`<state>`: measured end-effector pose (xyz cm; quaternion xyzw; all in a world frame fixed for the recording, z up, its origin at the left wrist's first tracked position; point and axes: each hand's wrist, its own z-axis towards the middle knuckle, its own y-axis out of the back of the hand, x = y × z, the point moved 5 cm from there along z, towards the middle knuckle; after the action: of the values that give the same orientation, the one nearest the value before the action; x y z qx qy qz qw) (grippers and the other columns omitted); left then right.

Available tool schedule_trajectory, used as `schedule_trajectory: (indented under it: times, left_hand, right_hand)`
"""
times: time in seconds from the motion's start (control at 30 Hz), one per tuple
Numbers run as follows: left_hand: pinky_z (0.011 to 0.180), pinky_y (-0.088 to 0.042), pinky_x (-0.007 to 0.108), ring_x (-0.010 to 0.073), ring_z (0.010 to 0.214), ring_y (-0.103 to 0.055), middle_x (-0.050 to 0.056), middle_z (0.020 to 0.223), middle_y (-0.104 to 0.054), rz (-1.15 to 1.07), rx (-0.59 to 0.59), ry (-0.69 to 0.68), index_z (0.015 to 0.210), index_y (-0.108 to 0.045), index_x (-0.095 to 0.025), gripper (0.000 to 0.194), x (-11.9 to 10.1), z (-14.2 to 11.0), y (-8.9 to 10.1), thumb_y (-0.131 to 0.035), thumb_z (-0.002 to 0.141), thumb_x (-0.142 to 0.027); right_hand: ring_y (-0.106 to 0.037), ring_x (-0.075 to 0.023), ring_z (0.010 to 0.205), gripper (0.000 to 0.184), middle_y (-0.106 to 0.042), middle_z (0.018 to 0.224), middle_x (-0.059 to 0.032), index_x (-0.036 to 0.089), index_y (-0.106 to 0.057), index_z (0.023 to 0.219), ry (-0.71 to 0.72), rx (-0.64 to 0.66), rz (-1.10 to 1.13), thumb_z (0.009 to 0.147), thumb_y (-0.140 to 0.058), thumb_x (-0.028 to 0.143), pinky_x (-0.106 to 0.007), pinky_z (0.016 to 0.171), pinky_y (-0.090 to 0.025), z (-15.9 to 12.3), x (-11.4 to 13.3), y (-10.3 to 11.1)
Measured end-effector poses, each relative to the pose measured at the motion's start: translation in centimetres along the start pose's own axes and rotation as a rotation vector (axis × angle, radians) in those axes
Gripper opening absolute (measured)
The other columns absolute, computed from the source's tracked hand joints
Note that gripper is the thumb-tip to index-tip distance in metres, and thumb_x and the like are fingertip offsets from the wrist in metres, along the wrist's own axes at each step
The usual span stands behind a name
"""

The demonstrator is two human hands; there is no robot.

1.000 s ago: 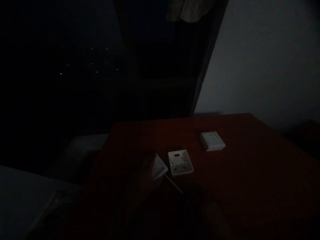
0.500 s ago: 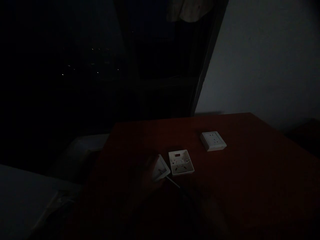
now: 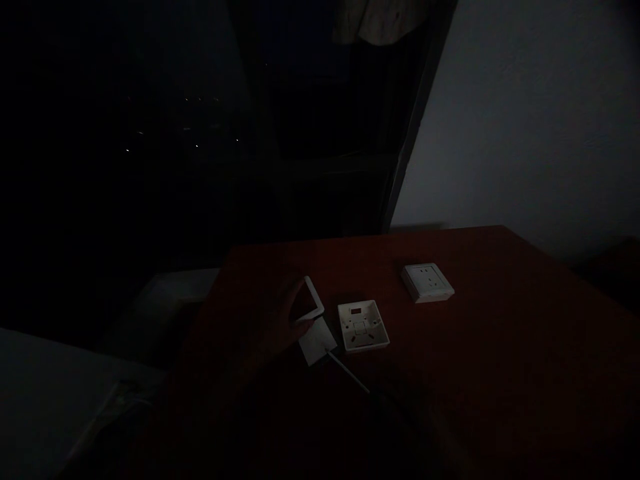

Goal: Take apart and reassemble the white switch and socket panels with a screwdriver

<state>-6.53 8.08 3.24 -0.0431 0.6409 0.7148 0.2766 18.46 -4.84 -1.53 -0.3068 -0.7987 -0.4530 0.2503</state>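
Note:
My left hand (image 3: pixel 277 330) grips a white square frame (image 3: pixel 315 301) between thumb and fingers, raised at a tilt. Just below the frame is a white switch panel (image 3: pixel 315 343), its lower edge near the tip of a thin metal screwdriver (image 3: pixel 349 371). The screwdriver's handle fades into the dark, where my right hand (image 3: pixel 413 413) is barely visible around it. To the right of the panel, an open white wall box (image 3: pixel 361 327) lies with its hollow side up, showing slots and screw holes inside.
Farther back on the reddish-brown table (image 3: pixel 475 347) sits an assembled white socket (image 3: pixel 427 281). A pale wall (image 3: pixel 525 120) rises behind the table at the right, and a dark window (image 3: pixel 325 120) fills the back left. The scene is very dim.
The frame has come away from the panel, lifted up and left by my left hand. The panel now shows separately below it, with the screwdriver tip at it.

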Motion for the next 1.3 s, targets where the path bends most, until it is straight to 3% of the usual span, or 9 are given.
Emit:
schedule_trajectory:
  times: [0.2,0.4,0.5,0.57,0.7,0.8,0.97,1.17,1.3]
  left_hand:
    - [0.106,-0.037,0.045,0.0297,0.129,-0.042,0.013,0.141,-0.043,-0.039,0.154,-0.028,0.136,-0.043,-0.018,0.070,1.0,3.4,-0.9,-0.071,0.072,-0.024]
    - [0.108,-0.035,0.042,0.0260,0.130,-0.042,0.008,0.138,-0.047,-0.120,0.166,-0.119,0.133,-0.048,-0.025,0.059,0.8,3.9,-1.5,-0.066,0.077,-0.022]
    - [0.108,-0.035,0.043,0.0241,0.125,-0.047,0.007,0.133,-0.051,-0.057,0.072,-0.061,0.130,-0.049,-0.024,0.048,0.4,3.0,-0.8,-0.053,0.083,-0.015]
    - [0.106,-0.037,0.044,0.0253,0.124,-0.048,0.008,0.133,-0.052,-0.021,0.021,0.002,0.128,-0.051,-0.021,0.041,-0.3,1.5,-0.6,-0.051,0.087,-0.021]
    - [0.103,-0.040,0.045,0.0295,0.126,-0.045,0.007,0.138,-0.048,-0.008,0.075,0.087,0.131,-0.049,-0.026,0.052,-2.4,-2.2,-2.0,-0.062,0.083,-0.039]
    - [0.104,-0.038,0.046,0.0305,0.125,-0.046,0.006,0.140,-0.047,0.009,0.082,0.106,0.135,-0.045,-0.029,0.058,-3.5,-4.2,-3.1,-0.063,0.082,-0.042]
    - [0.108,-0.035,0.046,0.0300,0.128,-0.043,0.005,0.142,-0.045,-0.055,0.114,0.073,0.136,-0.044,-0.028,0.061,-3.2,-5.6,-4.4,-0.065,0.079,-0.035]
    - [0.111,-0.032,0.046,0.0307,0.131,-0.040,0.004,0.144,-0.044,-0.152,0.192,0.029,0.138,-0.043,-0.030,0.068,-2.6,-7.0,-4.3,-0.069,0.075,-0.031]
    - [0.111,-0.033,0.042,0.0305,0.131,-0.040,0.005,0.144,-0.043,-0.184,0.175,0.022,0.136,-0.046,-0.026,0.067,-3.4,-7.1,-3.7,-0.069,0.074,-0.028]
  right_hand:
    - [-0.055,-0.0272,0.116,0.046,-0.066,0.122,-0.0052,0.026,-0.067,0.115,0.059,0.006,0.033,0.088,-0.043,0.053,-0.035,0.099,-0.041,-0.2,0.7,1.0]
    - [-0.057,-0.0265,0.114,0.047,-0.064,0.124,-0.0065,0.023,-0.066,0.116,0.047,-0.028,0.074,0.090,-0.038,0.050,-0.036,0.098,-0.042,-0.4,0.8,0.9]
    - [-0.054,-0.0268,0.119,0.044,-0.060,0.131,-0.0062,0.023,-0.062,0.122,0.011,-0.045,0.035,0.088,-0.041,0.042,-0.038,0.101,-0.039,-0.4,0.4,0.7]
    - [-0.052,-0.0269,0.121,0.043,-0.058,0.133,-0.0060,0.023,-0.061,0.123,-0.015,-0.074,-0.008,0.085,-0.046,0.037,-0.038,0.102,-0.038,-0.4,0.2,1.0]
    - [-0.058,-0.0243,0.113,0.042,-0.061,0.128,-0.0073,0.022,-0.062,0.120,0.001,-0.072,-0.001,0.084,-0.047,0.036,-0.035,0.097,-0.043,-0.3,0.2,1.4]
    - [-0.060,-0.0244,0.110,0.043,-0.063,0.125,-0.0079,0.021,-0.060,0.123,0.021,-0.052,0.018,0.086,-0.045,0.037,-0.035,0.094,-0.046,-0.4,-0.1,1.6]
    - [-0.061,-0.0261,0.109,0.043,-0.064,0.124,-0.0073,0.024,-0.062,0.121,0.061,-0.106,-0.048,0.088,-0.040,0.040,-0.036,0.095,-0.046,-0.8,-0.4,2.2]
    - [-0.062,-0.0274,0.108,0.039,-0.066,0.122,-0.0034,0.030,-0.065,0.118,0.159,-0.018,-0.191,0.086,-0.045,0.039,-0.037,0.094,-0.047,-0.7,-0.4,3.1]
    - [-0.066,-0.0264,0.101,0.037,-0.070,0.114,-0.0021,0.034,-0.065,0.117,0.185,0.020,-0.232,0.083,-0.051,0.038,-0.036,0.088,-0.050,-0.3,-0.6,3.8]
